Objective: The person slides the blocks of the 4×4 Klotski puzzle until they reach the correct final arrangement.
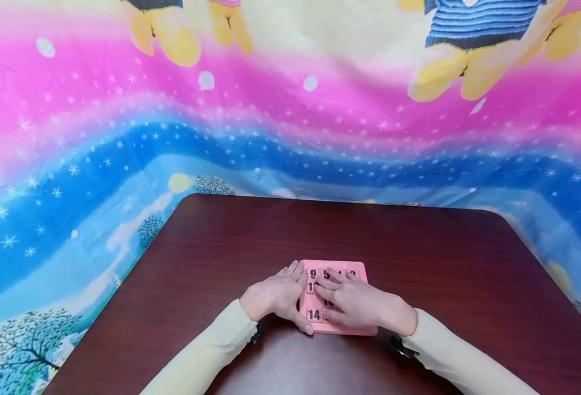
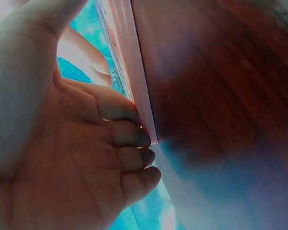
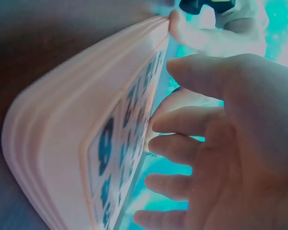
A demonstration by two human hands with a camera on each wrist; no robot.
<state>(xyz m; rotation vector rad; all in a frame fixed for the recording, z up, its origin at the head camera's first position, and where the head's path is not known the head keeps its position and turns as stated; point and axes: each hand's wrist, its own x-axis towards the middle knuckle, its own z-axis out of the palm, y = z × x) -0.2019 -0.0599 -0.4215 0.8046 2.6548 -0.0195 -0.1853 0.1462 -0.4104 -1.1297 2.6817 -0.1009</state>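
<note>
A pink sliding number puzzle (image 1: 339, 329) lies flat on the table, its square tiles printed with black numbers such as 9, 5 and 14. My left hand (image 1: 280, 293) rests along the board's left side, fingers stretched toward the far corner and thumb at the near-left corner. In the left wrist view, its fingertips (image 2: 143, 138) meet the pink edge. Over the tiles lies my right hand (image 1: 361, 302), fingers spread and fairly straight, covering much of the right and middle columns. The right wrist view shows the board's thick rounded rim (image 3: 43, 129) and the right fingertips (image 3: 158, 143) close over the numbers.
The dark reddish-brown table (image 1: 231, 236) has rounded far corners and extends on both sides of the puzzle. Behind it hangs a colourful cloth backdrop (image 1: 290, 126) with snowflakes and cartoon figures. Pale sleeves (image 1: 211, 345) cover both forearms, with a dark wrist device (image 1: 402, 346) under the right one.
</note>
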